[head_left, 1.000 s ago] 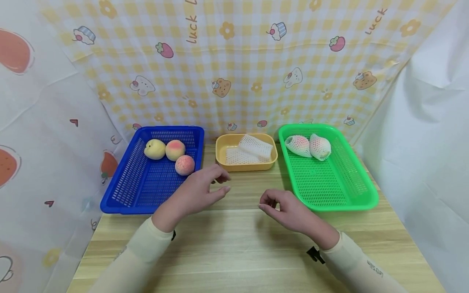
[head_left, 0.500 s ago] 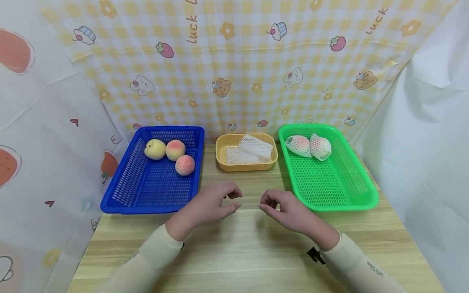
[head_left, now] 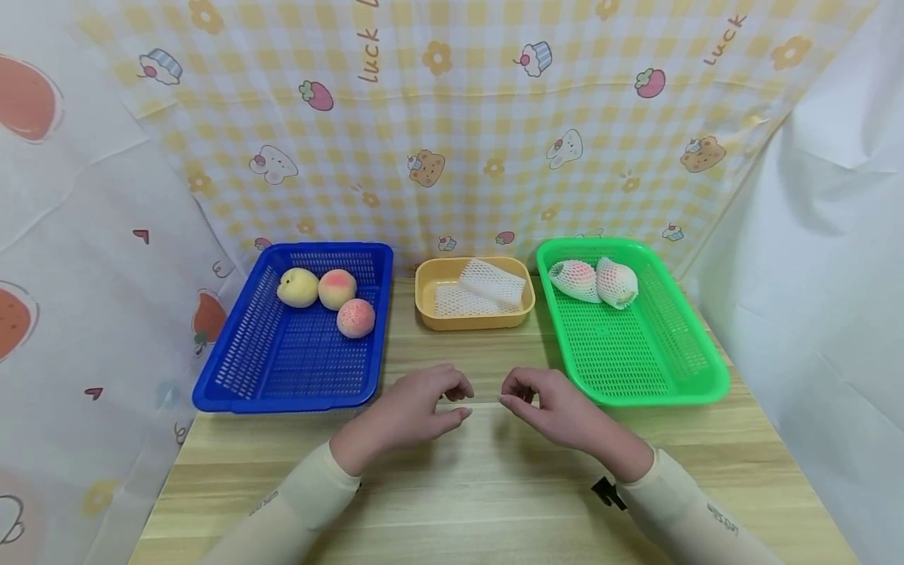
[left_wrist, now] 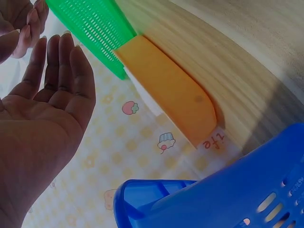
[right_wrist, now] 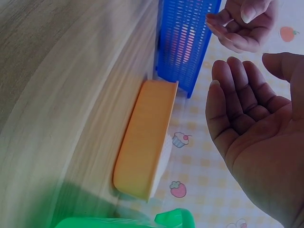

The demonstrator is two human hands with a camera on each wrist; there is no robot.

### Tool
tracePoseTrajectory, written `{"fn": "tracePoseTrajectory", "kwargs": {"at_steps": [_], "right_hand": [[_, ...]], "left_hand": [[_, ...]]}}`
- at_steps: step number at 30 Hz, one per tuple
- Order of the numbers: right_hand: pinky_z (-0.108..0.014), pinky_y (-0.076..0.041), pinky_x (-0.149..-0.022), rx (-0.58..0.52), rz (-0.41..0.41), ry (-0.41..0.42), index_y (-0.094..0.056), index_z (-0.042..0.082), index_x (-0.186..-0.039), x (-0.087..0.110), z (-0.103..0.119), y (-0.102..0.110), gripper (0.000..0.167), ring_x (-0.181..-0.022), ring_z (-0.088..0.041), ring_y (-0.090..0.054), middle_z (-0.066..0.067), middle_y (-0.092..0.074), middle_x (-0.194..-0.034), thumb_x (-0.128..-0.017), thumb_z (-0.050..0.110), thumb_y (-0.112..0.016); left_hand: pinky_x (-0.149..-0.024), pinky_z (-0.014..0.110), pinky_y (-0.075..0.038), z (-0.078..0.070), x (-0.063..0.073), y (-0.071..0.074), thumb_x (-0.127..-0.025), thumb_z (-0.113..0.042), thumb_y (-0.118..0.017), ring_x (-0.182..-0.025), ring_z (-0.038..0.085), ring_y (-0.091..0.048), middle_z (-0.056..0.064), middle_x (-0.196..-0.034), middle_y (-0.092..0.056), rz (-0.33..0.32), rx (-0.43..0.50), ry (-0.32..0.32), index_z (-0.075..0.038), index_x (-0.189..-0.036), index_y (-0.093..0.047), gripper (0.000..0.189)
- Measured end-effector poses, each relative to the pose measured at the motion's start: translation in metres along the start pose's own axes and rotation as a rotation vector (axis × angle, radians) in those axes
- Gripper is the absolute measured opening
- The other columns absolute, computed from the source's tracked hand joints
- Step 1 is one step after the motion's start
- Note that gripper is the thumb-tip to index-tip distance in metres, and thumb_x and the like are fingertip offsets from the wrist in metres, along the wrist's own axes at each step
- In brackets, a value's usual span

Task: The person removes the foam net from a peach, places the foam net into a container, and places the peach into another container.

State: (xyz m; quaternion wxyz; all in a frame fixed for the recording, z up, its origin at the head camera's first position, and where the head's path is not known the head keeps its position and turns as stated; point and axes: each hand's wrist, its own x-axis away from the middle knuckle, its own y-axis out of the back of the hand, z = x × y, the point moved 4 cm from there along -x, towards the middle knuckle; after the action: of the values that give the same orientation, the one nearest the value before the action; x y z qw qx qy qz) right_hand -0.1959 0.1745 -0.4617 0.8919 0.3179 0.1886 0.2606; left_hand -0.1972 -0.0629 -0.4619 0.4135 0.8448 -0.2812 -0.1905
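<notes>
My left hand hovers over the table in front of the blue basket, fingers loosely curled around nothing. Facing it across a small gap is my right hand, also relaxed and holding nothing, beside the green basket. In the left wrist view the left palm shows bare, and the right palm is just as bare in the right wrist view. Three peaches, one of them pinkish, lie in the blue basket. Two peaches in white foam nets sit at the back of the green basket.
Between the baskets stands a small yellow tray with white foam net sleeves in it. A checked cloth hangs behind the wooden table, and white sheets hang at both sides.
My left hand has moved right and toward the near side, away from the blue basket's edge and closer to the right hand. The right hand and the fruit stay where they were.
</notes>
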Motion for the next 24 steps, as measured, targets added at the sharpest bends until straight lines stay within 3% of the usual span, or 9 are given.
{"fn": "tracePoseTrajectory", "kwargs": {"at_steps": [9,16,20,24], "right_hand": [[-0.031,-0.056,-0.069,0.03,-0.02,-0.001,-0.072,0.024,-0.101,0.002,0.006,0.016,0.011,-0.081,-0.01,-0.064,0.014,-0.067,-0.087,-0.107,0.015,-0.075],[-0.029,-0.056,-0.068,0.055,-0.02,-0.022,-0.071,0.026,-0.101,0.004,0.004,0.024,0.013,-0.082,-0.01,-0.064,0.015,-0.067,-0.088,-0.107,0.016,-0.075],[-0.031,-0.059,-0.075,0.068,-0.057,0.002,-0.069,0.019,-0.114,0.003,0.003,0.03,0.01,-0.094,-0.013,-0.066,0.006,-0.067,-0.106,-0.107,0.014,-0.074],[-0.037,-0.059,-0.081,0.093,-0.145,0.062,-0.064,0.008,-0.129,0.001,0.001,0.05,0.026,-0.103,-0.019,-0.063,-0.005,-0.063,-0.118,-0.105,0.004,-0.073]], "left_hand": [[-0.095,0.035,-0.06,0.001,0.001,-0.002,-0.103,-0.027,-0.08,-0.104,0.01,-0.066,0.001,-0.114,-0.073,0.011,0.018,0.011,-0.016,-0.121,-0.075,0.021],[-0.095,0.036,-0.06,0.001,0.002,0.0,-0.103,-0.026,-0.081,-0.104,0.01,-0.067,0.001,-0.113,-0.074,0.0,0.019,0.009,-0.017,-0.12,-0.075,0.02],[-0.095,0.036,-0.06,-0.001,0.001,0.001,-0.103,-0.026,-0.08,-0.104,0.01,-0.067,0.001,-0.114,-0.073,0.004,0.024,0.014,-0.017,-0.121,-0.075,0.02],[-0.096,0.035,-0.06,-0.002,0.001,0.002,-0.104,-0.025,-0.079,-0.104,0.009,-0.067,0.0,-0.114,-0.073,0.007,0.028,0.011,-0.018,-0.121,-0.074,0.019]]}}
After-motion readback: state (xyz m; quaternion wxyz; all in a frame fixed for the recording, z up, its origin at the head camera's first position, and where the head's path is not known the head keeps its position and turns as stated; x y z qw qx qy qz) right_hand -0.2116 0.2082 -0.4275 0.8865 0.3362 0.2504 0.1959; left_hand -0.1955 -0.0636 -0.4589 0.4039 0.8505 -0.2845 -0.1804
